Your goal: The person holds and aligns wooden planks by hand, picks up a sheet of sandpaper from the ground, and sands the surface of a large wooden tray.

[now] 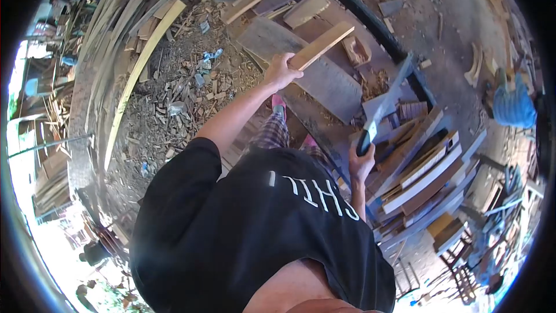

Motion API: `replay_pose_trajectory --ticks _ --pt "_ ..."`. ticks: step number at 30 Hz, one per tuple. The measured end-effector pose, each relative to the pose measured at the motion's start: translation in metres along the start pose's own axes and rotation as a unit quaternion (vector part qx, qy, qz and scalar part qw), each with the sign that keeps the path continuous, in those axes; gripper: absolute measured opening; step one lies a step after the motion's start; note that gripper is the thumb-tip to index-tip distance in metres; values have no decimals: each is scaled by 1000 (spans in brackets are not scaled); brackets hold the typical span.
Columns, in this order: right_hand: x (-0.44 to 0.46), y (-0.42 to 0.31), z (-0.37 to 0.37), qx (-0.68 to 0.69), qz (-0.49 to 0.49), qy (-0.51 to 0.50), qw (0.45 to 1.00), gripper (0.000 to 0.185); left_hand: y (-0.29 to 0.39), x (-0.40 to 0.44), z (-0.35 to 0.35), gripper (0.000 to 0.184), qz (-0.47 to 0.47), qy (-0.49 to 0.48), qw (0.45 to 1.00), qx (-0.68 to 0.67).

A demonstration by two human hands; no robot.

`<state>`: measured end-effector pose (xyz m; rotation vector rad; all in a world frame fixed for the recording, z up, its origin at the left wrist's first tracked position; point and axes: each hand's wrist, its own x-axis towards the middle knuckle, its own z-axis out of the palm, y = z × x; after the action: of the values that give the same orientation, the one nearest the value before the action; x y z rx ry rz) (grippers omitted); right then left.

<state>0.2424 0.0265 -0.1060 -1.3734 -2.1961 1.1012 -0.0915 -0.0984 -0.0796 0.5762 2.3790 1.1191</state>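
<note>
My left hand (281, 73) is closed round the near end of a short flat wooden board (324, 45), which slants up and away to the right. Below that board lies a wide, worn grey plank (330, 90). Off to the right, my right hand (361, 162) grips the dark handle of a hand saw (387, 101). The saw's blade points away from me and is apart from the board. A small hollowed wooden block (357, 51) lies just beyond the board's far end.
Stacked boards (414, 174) lie close to my right. Wood chips and scraps (185, 81) cover the ground at left, beside long planks (110, 40). A dark beam (365, 14) runs along the far side. A blue bundle (514, 104) sits at far right.
</note>
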Motion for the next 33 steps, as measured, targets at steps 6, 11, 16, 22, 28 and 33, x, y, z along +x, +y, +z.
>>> replay_pose_trajectory --ticks 6,11,16,22,28,33 --pt "1 -32 -26 110 -39 55 992 23 -20 49 -63 70 -62 55 983 163" --pt "9 -72 -31 183 -151 106 966 27 -58 113 -102 61 -30 86 966 242" --pt "38 -157 -14 172 -178 152 957 45 -68 154 -123 56 16 143 948 283" --pt "81 -167 42 180 -71 181 964 37 -83 181 -124 50 58 135 961 235" --pt "82 -150 78 -22 -70 160 984 39 -90 175 -129 40 72 152 972 161" --pt "59 -43 76 -195 90 256 942 43 -118 145 -163 32 87 245 958 124"
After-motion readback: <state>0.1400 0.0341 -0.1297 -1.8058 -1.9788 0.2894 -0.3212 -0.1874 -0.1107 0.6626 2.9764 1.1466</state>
